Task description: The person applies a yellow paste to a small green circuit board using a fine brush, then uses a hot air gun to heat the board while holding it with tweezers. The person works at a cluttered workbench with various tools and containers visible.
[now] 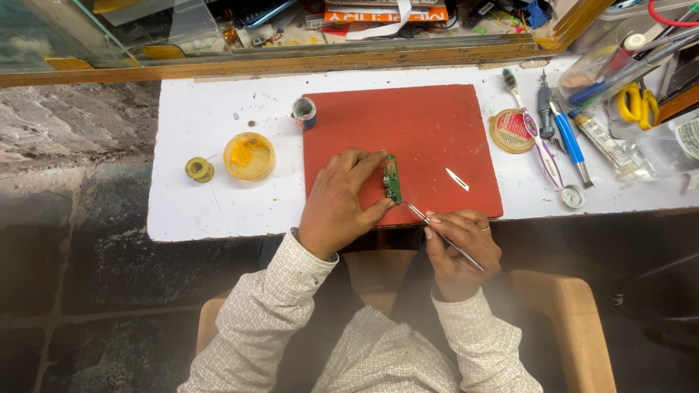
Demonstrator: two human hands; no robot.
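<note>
White desk [211, 211] under a glass-fronted wooden frame, red mat [429, 138] at its middle. Left hand [336, 207] closed on a small green circuit board [392, 178], thumb and fingers pinching its ends flat against the mat; right hand [459, 251] clamped around slim metal tweezers [437, 231], tip touching the board's near end. Farther out: solder spool [199, 169] and yellow flux tub [249, 156] to the left, toothbrush [535, 135], blue pen [571, 142] and glue tube [601, 138] to the right.
</note>
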